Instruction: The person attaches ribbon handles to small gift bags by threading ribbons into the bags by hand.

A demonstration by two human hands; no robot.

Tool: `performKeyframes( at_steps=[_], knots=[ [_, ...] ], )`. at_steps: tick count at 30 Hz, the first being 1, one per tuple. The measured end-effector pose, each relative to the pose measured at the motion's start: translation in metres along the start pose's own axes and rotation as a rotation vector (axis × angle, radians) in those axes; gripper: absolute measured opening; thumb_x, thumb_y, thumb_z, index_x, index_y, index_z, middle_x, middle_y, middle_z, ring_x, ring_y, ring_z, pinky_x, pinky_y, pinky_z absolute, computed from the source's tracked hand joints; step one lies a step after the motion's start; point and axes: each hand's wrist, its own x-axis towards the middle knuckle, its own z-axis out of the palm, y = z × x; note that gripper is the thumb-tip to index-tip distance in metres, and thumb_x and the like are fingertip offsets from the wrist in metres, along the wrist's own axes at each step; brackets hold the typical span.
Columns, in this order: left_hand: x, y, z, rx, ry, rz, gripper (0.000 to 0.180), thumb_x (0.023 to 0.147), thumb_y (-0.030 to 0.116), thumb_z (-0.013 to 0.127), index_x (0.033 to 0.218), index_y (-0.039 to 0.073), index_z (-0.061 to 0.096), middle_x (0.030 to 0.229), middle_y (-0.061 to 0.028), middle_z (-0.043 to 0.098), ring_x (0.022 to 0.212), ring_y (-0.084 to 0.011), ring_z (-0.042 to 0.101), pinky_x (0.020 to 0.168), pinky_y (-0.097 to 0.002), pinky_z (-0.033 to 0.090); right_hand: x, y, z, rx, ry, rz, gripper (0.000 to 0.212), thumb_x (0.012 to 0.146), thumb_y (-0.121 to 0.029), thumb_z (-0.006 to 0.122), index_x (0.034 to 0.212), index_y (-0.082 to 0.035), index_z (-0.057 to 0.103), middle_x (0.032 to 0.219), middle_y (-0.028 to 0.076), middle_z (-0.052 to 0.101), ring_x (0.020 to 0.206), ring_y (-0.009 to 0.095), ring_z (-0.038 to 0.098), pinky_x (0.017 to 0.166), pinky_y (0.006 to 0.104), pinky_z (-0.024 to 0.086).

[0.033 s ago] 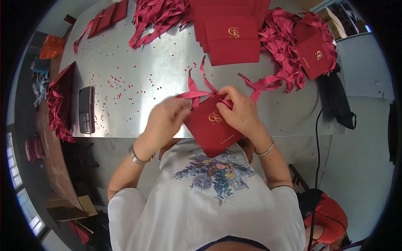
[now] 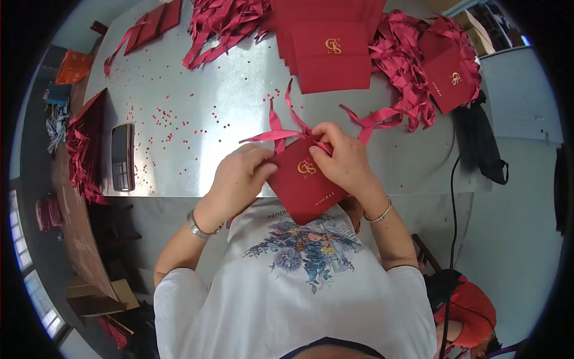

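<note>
A flat dark red paper bag [image 2: 302, 188] with gold print is held cornerwise over the table's near edge, its lower corner against my shirt. My right hand [image 2: 347, 160] pinches its upper right edge, thumb on the front, beside a red ribbon [image 2: 278, 134]. The ribbon's loose ends fan out past the bag's top over the tabletop. At the left corner, my left hand [image 2: 236, 179] has its fingertips and thumb closed on the bag's edge. Its fingers partly hide that corner.
On the metal table [image 2: 203, 161] lie a phone [image 2: 122, 157], scattered red paper dots, a stack of red bags [image 2: 332, 66] and ribbon heaps [image 2: 227, 30]. More ribboned bags [image 2: 447, 75] lie right, by a black cloth bag [image 2: 483, 143]. A person in red [image 2: 469, 311] is behind, lower right.
My left hand, blurred before, has come down onto the bag's left corner and closed there. The ribbon end beside it now shows. My right hand keeps its place.
</note>
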Motion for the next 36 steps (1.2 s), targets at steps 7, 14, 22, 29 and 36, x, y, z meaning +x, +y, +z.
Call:
performKeyframes(
  at_steps=[7, 14, 22, 29, 36],
  knots=[
    [-0.009, 0.009, 0.024, -0.033, 0.144, 0.008, 0.025, 0.076, 0.002, 0.073, 0.099, 0.0, 0.065, 0.088, -0.013, 0.062, 0.079, -0.0318, 0.063, 0.069, -0.0379, 0.051, -0.02, 0.001, -0.015, -0.086, 0.116, -0.185, 0.034, 0.084, -0.02, 0.065, 0.116, -0.011, 0.058, 0.089, 0.011, 0.07, 0.081, 0.032, 0.066, 0.07, 0.043, 0.05],
    [-0.001, 0.005, 0.018, -0.077, 0.12, -0.162, 0.015, 0.075, 0.002, 0.072, 0.084, 0.0, 0.061, 0.082, -0.0127, 0.06, 0.074, -0.0283, 0.061, 0.066, -0.0363, 0.05, -0.049, 0.02, -0.071, -0.212, 0.069, -0.134, 0.017, 0.084, -0.021, 0.067, 0.096, -0.008, 0.066, 0.086, 0.008, 0.069, 0.077, 0.026, 0.065, 0.072, 0.0366, 0.042],
    [0.007, -0.001, 0.015, -0.121, 0.042, -0.275, 0.014, 0.075, 0.003, 0.071, 0.084, -0.001, 0.06, 0.083, -0.0129, 0.061, 0.072, -0.0249, 0.06, 0.066, -0.0346, 0.049, -0.096, 0.017, -0.083, 0.431, 0.023, -0.073, 0.028, 0.078, -0.001, 0.069, 0.106, -0.003, 0.069, 0.086, 0.008, 0.068, 0.066, 0.017, 0.062, 0.06, 0.0287, 0.048],
    [0.007, -0.008, 0.012, -0.203, 0.004, -0.308, 0.013, 0.078, 0.002, 0.071, 0.087, -0.002, 0.062, 0.086, -0.0114, 0.061, 0.073, -0.0209, 0.06, 0.068, -0.0323, 0.05, -0.087, -0.021, -0.08, 0.585, -0.274, -0.294, 0.052, 0.066, 0.0, 0.069, 0.118, 0.001, 0.064, 0.103, 0.016, 0.072, 0.078, 0.028, 0.067, 0.073, 0.0319, 0.051],
    [0.005, -0.014, 0.01, -0.313, -0.056, -0.385, 0.016, 0.077, 0.002, 0.072, 0.091, -0.002, 0.066, 0.09, -0.0103, 0.061, 0.073, -0.0188, 0.06, 0.069, -0.0308, 0.05, -0.079, -0.03, -0.071, 0.468, -0.208, -0.425, 0.029, 0.073, -0.005, 0.074, 0.102, -0.003, 0.07, 0.102, 0.014, 0.068, 0.088, 0.026, 0.065, 0.073, 0.0341, 0.05]
  ],
)
